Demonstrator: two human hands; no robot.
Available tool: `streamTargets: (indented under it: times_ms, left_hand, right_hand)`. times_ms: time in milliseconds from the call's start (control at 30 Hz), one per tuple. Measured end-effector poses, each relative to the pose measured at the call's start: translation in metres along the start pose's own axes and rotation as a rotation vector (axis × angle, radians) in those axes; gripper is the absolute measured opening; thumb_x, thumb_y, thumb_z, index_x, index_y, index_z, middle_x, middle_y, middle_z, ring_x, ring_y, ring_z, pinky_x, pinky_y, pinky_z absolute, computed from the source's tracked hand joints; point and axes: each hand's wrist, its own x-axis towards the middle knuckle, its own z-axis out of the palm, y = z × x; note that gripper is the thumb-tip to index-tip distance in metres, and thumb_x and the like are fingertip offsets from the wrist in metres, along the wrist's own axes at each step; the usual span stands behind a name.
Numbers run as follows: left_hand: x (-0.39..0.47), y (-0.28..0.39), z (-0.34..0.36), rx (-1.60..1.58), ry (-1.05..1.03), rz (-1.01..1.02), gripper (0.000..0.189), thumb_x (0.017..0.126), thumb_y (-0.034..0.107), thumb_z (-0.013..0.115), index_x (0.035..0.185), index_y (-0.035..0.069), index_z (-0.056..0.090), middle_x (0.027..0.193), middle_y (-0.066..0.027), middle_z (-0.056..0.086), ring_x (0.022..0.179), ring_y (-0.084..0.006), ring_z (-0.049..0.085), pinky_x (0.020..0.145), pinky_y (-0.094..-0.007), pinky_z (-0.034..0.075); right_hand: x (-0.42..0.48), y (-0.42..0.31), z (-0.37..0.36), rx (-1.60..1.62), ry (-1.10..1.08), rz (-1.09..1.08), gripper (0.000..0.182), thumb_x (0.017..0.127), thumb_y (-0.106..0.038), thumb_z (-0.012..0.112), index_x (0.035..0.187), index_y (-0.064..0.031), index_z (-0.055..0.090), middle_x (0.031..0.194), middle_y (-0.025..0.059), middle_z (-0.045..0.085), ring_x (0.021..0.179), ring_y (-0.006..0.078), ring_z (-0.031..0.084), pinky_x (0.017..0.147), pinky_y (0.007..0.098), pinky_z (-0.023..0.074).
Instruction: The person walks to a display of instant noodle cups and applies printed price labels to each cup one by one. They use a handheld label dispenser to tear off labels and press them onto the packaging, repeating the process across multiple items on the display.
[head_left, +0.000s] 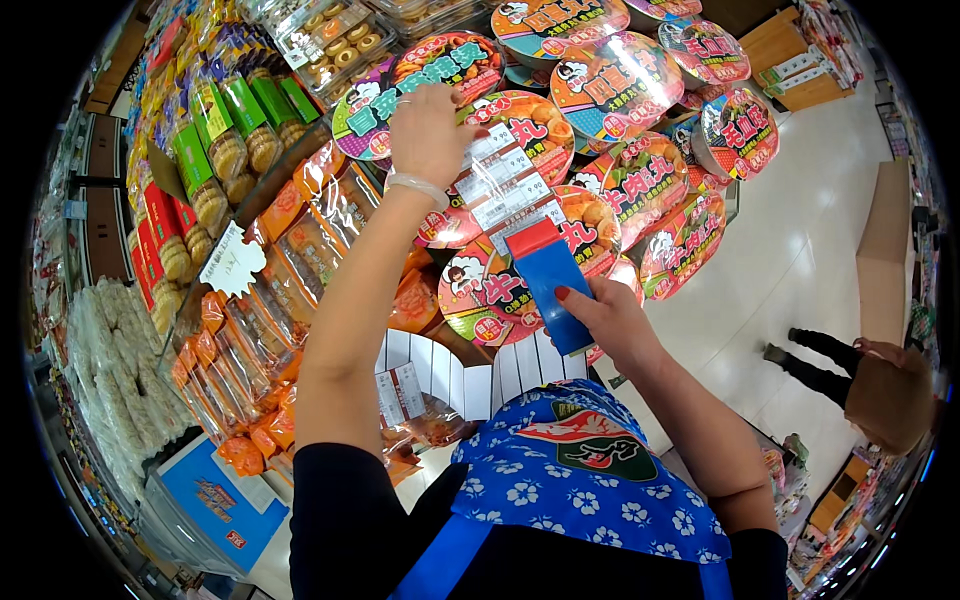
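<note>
My right hand (611, 319) grips a blue box-like holder (559, 292) with a red end. A strip of printed price labels (506, 180) runs from the red end up towards my left hand (431, 139). My left hand lies over the lids of the round instant-food tubs (450, 67), by the strip's upper end; its fingertips are partly hidden, and I cannot tell whether they grip the strip. More round tubs with pink and green lids (495, 289) lie stacked under the labels and the holder.
Orange-wrapped snack packs (247, 375) fill a bin at the left, with a handwritten white sign (234, 259) on its edge. Beyond are packaged round biscuits (225, 154) and clear boxes of cookies (345, 49). A person (885, 390) stands in the aisle at the right.
</note>
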Motion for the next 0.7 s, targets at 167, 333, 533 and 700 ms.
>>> streamTargets:
  times_ms: [167,333,533,700]
  left_hand:
    - [0.004,0.006,-0.034,-0.247,0.012,-0.091,0.014,0.076,0.010,0.070,0.087,0.005,0.063,0.080,-0.0079,0.063,0.076,-0.0240,0.060,0.068,-0.0360,0.047]
    - [-0.006,0.050,-0.095,-0.420,0.040,-0.011,0.006,0.079,0.005,0.066,0.084,0.004,0.064,0.078,-0.0084,0.064,0.070,-0.0207,0.062,0.063,-0.0308,0.048]
    - [-0.010,0.061,-0.149,-0.872,0.037,-0.162,0.007,0.080,0.002,0.071,0.085,0.002,0.066,0.075,0.0030,0.062,0.067,-0.0026,0.051,0.060,-0.0179,0.041]
    - [-0.002,0.085,-0.187,-0.976,0.017,-0.111,0.011,0.081,0.007,0.072,0.088,0.001,0.066,0.079,0.0008,0.063,0.071,-0.0044,0.052,0.066,-0.0181,0.040]
  right_hand:
    - [-0.003,-0.004,0.002,0.047,0.020,0.005,0.043,0.088,-0.037,0.060,0.087,0.0063,0.065,0.071,0.0092,0.064,0.061,0.0136,0.061,0.056,0.0276,0.0476]
    - [-0.010,0.005,-0.005,0.066,0.039,-0.055,0.040,0.088,-0.036,0.061,0.087,0.0038,0.064,0.069,0.0083,0.063,0.060,0.0125,0.060,0.055,0.0278,0.0467]
    - [-0.064,0.021,-0.038,-0.144,0.222,-0.423,0.034,0.086,-0.034,0.065,0.083,-0.0005,0.061,0.067,0.0093,0.062,0.056,0.0158,0.060,0.052,0.0290,0.0447]
    - [-0.116,0.026,-0.058,-0.152,0.246,-0.597,0.030,0.084,-0.029,0.069,0.085,-0.0013,0.058,0.066,0.0109,0.061,0.055,0.0164,0.060,0.051,0.0288,0.0445]
